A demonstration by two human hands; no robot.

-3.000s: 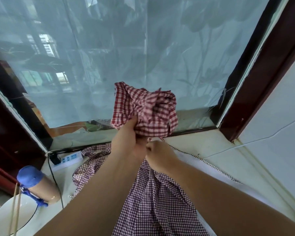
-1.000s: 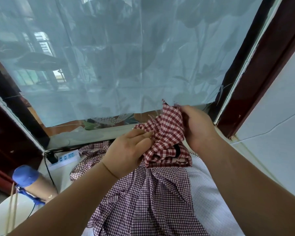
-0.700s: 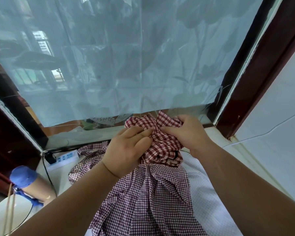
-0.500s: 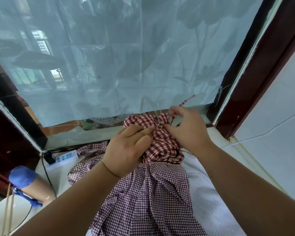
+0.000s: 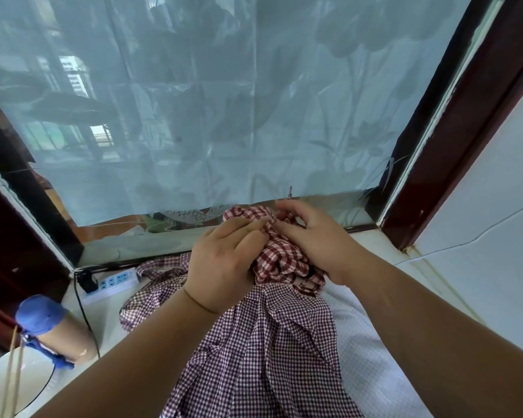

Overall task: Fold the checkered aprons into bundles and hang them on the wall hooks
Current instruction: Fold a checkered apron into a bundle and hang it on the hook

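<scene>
A red-and-white checkered apron bundle [image 5: 280, 260] is bunched between my two hands in front of the window. My left hand [image 5: 224, 263] grips its left side, fingers curled over the top. My right hand [image 5: 311, 236] holds the right side and pinches a thin checkered strap whose end [image 5: 290, 192] sticks up above the fingers. Under the bundle lies a second apron [image 5: 254, 351] in a finer dark-red check, spread loosely over the counter. No wall hooks are in view.
A white power strip [image 5: 112, 282] with a black plug lies at the window's foot. A blue-capped brown cylinder [image 5: 47, 330] lies at lower left beside a white round plate [image 5: 0, 384] with sticks. A dark red window frame [image 5: 453, 122] and a white wall stand on the right.
The bundle came down from in front of the window to just above the spread apron. My right hand shifted from its underside to its top right and now pinches the strap close against my left fingers.
</scene>
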